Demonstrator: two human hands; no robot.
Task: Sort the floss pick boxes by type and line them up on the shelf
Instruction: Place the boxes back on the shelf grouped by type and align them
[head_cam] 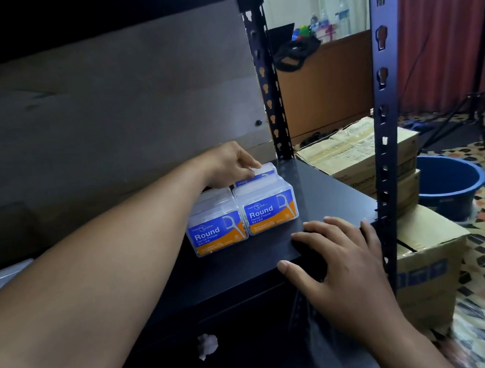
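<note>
Shelf (320, 187) | two Round floss boxes touching side by side: front left box (218, 232), front right box (268, 211) | rear box (264, 173) just behind the right one | left hand (227, 164) pinching rear box's top, fingers curled | right hand (344, 263) flat on near shelf edge, fingers spread

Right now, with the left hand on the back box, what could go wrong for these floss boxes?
1. The left hand grips the rear box right behind two front boxes; pushing it forward might shove the front right box toward the shelf edge.
2. The wrist passes close above the front left box and might tip it.
3. The rear box's label is mostly hidden, so its type could be misjudged.
</note>
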